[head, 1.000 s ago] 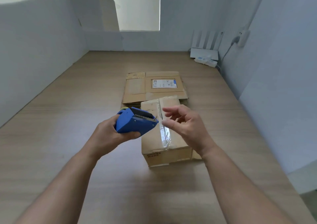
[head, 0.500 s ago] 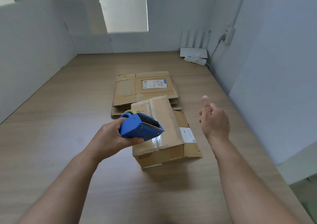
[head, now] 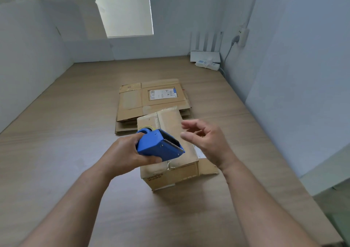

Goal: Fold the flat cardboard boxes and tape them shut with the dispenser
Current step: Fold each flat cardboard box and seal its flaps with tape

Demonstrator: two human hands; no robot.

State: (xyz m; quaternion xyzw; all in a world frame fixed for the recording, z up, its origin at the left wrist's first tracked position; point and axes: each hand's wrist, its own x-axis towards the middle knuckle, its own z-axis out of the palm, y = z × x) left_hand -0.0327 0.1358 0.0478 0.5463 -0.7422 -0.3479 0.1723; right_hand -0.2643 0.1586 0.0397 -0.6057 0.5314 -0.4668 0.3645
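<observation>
My left hand [head: 125,153] gripping the blue tape dispenser [head: 159,146] over the folded box [head: 170,163], right hand [head: 207,142] fingers loosely spread, holding nothing, flat boxes [head: 151,101] mid-surface behind

The folded box [head: 170,174] is partly covered by the tape dispenser [head: 157,146]. The shipping label [head: 163,93] print cannot be read.

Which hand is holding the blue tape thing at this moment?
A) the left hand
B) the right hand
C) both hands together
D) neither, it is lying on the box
A: the left hand grips the blue tape dispenser above the folded box, while the right hand hovers beside it with relaxed fingers, holding nothing.
</observation>
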